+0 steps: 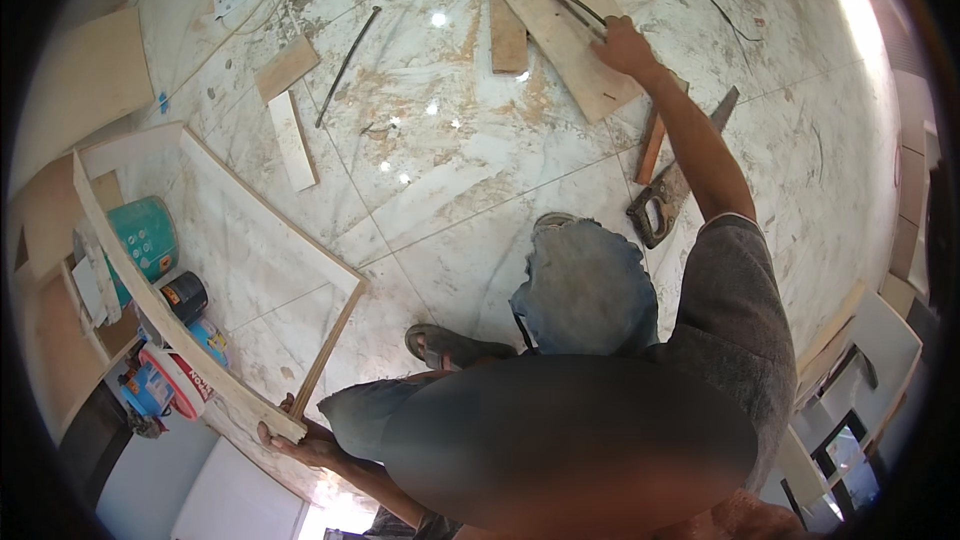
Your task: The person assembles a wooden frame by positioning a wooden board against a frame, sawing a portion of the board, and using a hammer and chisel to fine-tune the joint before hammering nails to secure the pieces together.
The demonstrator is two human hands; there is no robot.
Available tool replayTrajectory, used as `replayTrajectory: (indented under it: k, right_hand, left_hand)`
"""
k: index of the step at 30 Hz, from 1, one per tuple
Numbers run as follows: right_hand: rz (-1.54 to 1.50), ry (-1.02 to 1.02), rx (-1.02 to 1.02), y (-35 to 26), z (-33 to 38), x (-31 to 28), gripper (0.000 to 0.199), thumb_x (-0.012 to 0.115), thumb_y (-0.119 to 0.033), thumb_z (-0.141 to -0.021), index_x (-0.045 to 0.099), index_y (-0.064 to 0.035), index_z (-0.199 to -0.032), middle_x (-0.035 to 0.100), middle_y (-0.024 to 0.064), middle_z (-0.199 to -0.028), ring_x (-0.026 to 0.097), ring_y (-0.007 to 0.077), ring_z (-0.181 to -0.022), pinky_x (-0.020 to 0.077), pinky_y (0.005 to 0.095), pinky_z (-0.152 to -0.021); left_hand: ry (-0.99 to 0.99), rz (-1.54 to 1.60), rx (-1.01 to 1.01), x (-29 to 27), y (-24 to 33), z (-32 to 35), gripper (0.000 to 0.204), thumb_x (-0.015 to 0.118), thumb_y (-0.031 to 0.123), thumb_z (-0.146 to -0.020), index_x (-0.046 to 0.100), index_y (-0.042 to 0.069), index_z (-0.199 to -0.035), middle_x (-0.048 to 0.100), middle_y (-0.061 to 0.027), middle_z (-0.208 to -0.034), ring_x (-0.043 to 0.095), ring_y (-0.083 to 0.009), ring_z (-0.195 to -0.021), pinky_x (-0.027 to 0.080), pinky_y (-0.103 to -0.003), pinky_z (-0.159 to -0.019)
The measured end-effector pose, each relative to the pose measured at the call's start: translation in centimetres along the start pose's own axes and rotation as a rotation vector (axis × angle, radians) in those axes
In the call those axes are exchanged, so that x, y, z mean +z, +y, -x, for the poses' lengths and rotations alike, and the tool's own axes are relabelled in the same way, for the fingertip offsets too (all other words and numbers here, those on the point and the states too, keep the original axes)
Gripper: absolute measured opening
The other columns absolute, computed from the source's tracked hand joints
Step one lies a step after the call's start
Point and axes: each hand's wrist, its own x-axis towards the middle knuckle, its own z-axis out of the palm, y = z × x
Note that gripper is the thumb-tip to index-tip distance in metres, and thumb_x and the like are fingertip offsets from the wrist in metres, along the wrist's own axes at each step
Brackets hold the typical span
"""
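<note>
My right hand [627, 47] is stretched far forward, its fingers closed around the near end of a dark, hammer-like tool [575, 2]. The tool's thickened end points away to the left, over a long flat wooden board [545, 15]. At the lower left, my left hand [305, 443] grips the near corner of a pale wooden frame [268, 212]. The frame stands on the floor to my left, its long curved-looking side running away from me. Part of my left hand is hidden behind the frame's corner.
A handsaw [660, 202] and an orange-brown wood strip [650, 145] lie under my right arm. A thin dark rod [348, 65] and wood offcuts [291, 140] lie on the tiled floor. Beside the frame stand a green bucket [145, 235] and a black can [184, 296].
</note>
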Motion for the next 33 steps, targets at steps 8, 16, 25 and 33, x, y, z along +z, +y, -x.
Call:
replayTrajectory:
  k: [8,16,25,33]
  right_hand:
    - [0.086,-0.349,-0.208,10.0,9.6,-7.9,0.022,0.051,-0.019,-0.083,0.061,-0.0017,-0.091,0.064,0.0176,-0.083,0.065,0.0296,-0.072,0.0495,0.0418,-0.06]
    - [0.839,-0.201,-0.357,7.6,12.7,-8.8,0.028,0.051,-0.012,-0.085,0.056,-0.006,-0.112,0.063,0.0139,-0.088,0.065,0.0317,-0.08,0.0531,0.0416,-0.067]
    - [1.099,0.089,-0.377,4.5,13.3,-6.6,0.051,0.051,-0.017,-0.088,0.04,-0.0044,-0.136,0.048,0.0158,-0.119,0.044,0.0288,-0.116,0.0451,0.0431,-0.09]
    - [1.099,0.076,-0.343,3.5,14.3,-5.6,0.055,0.051,-0.019,-0.09,0.035,-0.0056,-0.14,0.043,0.0176,-0.128,0.04,0.0304,-0.122,0.0423,0.0425,-0.092]
  left_hand:
    - [-0.013,0.148,0.098,-0.4,-1.9,-0.4,0.049,0.04,0.043,-0.094,0.038,0.002,-0.122,0.053,-0.0212,-0.095,0.056,-0.0323,-0.092,0.047,-0.043,-0.086]
    - [-0.014,0.195,0.109,-1.6,-2.5,-0.5,0.05,0.043,0.045,-0.093,0.041,0.004,-0.123,0.054,-0.0196,-0.097,0.056,-0.031,-0.093,0.046,-0.044,-0.089]
    - [0.068,0.269,0.047,-2.8,-3.4,-0.4,0.05,0.043,0.046,-0.093,0.041,0.009,-0.126,0.053,-0.018,-0.1,0.056,-0.0296,-0.095,0.044,-0.05,-0.097]
    - [0.072,0.286,0.056,-2.8,-3.4,-0.4,0.05,0.044,0.046,-0.093,0.042,0.009,-0.127,0.052,-0.0176,-0.102,0.054,-0.0282,-0.095,0.042,-0.052,-0.099]
